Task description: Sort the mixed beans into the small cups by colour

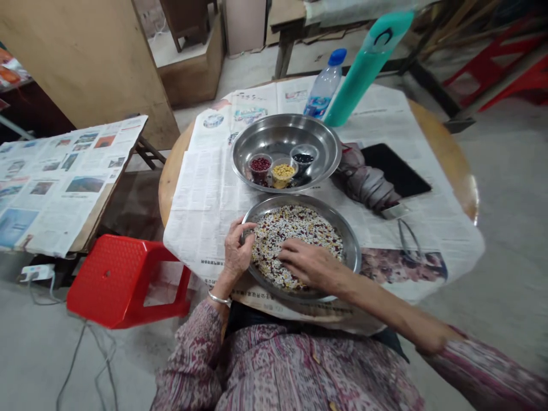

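A round wooden table [171, 182] stood before the person, most of its top covered with newspaper [192, 194] that hung over the near edge. A red stool [115, 279] stood just off the table's left edge. Toward the far edge sat a wide steel far basin [274, 134]. The near basin [351, 251], also steel, lay close to the table's near edge, just in front of the other; whether their rims touched could not be told. Spread across its floor was a mix of white, yellow and dark red grains [295, 222].

Near the far edge a teal bottle [363, 74] stood beside a clear bottle [325, 85] with a blue cap. Toward the right edge lay a flat black object [398, 171], and against it a grey cloth bundle [372, 185].

The right hand [310, 265] reached in over the near basin, its bent fingers down on the grains, which lay beneath and around them; whether it pinched any could not be told. The left hand [238, 251] gripped the near basin's left rim, the grains just inward of its thumb.

Smallest were three clear cups in the far basin: red beans [260, 165] at left, yellow grains [282, 172] in front, black beans [303, 158] at right.
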`<act>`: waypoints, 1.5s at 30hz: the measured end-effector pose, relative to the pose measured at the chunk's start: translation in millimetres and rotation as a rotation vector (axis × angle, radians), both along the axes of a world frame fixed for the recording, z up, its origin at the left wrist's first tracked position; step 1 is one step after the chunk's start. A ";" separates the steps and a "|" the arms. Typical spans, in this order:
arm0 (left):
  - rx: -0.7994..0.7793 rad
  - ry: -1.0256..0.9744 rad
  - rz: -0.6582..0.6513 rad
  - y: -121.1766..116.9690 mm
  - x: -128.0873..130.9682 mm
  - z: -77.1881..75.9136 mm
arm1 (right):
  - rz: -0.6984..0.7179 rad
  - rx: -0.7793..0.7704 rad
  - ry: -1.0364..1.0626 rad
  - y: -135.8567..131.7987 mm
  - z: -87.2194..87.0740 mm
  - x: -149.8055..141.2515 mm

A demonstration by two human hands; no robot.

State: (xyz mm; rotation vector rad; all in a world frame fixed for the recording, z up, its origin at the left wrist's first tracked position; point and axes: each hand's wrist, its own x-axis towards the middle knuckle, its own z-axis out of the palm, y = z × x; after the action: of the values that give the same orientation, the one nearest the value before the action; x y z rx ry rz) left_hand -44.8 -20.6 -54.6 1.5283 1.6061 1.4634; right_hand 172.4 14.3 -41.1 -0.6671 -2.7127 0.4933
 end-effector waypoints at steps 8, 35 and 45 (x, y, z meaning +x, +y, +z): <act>-0.040 -0.005 0.011 -0.8 0.1 1.6 | -0.267 0.038 -0.077 26.3 6.8 3.1; -0.058 -0.068 -0.001 -0.3 1.4 3.6 | -0.538 0.006 -0.278 189.0 87.7 -107.1; -0.054 -0.051 0.000 1.7 1.5 3.4 | -0.559 0.032 -0.236 192.1 78.4 -106.4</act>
State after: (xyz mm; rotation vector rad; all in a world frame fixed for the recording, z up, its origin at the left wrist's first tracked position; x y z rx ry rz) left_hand -43.3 -18.9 -51.2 1.4500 1.6030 1.4361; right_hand 66.0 206.4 37.3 -1.4891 -2.5575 0.2398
